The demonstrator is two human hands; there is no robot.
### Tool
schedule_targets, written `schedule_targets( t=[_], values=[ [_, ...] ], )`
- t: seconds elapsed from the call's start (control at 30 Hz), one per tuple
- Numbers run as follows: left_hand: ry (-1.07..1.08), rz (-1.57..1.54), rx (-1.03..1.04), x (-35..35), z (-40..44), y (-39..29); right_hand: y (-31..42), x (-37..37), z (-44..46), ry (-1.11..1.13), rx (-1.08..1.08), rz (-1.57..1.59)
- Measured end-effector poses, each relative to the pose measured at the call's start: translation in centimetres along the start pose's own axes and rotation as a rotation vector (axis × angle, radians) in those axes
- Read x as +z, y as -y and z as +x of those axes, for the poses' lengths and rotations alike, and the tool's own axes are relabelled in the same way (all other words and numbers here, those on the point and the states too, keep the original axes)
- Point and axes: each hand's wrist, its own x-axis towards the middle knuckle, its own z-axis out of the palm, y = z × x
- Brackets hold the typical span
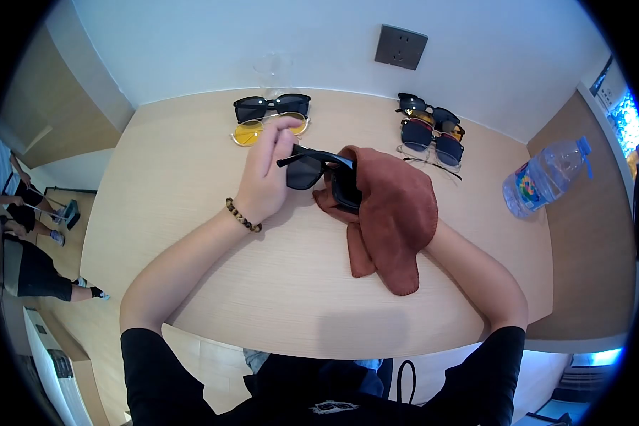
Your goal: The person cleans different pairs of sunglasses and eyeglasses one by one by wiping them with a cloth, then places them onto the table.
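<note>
Our left fingers [264, 148] hold the black sunglasses [304, 174] at one end; the other meets the reddish cloth [397, 209] hiding our right fingers, whose grip we cannot tell.

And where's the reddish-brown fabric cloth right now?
In the head view, the reddish-brown fabric cloth is just right of centre over the pale wood-grain table, hiding the right hand and partly covering the black-framed, dark-lensed sunglasses beside the left hand.
</note>
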Motion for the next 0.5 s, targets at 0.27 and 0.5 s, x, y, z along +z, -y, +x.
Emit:
schedule_targets(
  t=[0.27,0.5],
  values=[
    [0.023,-0.150,-0.023,-0.1,0.4,-0.4,-1.7,-0.6,0.0,-0.024,-0.090,-0.044],
    [0.176,0.663,0.695,1.6,-0.6,-4.4,-2.5,0.3,0.1,-0.185,-0.263,-0.345]
  ],
)
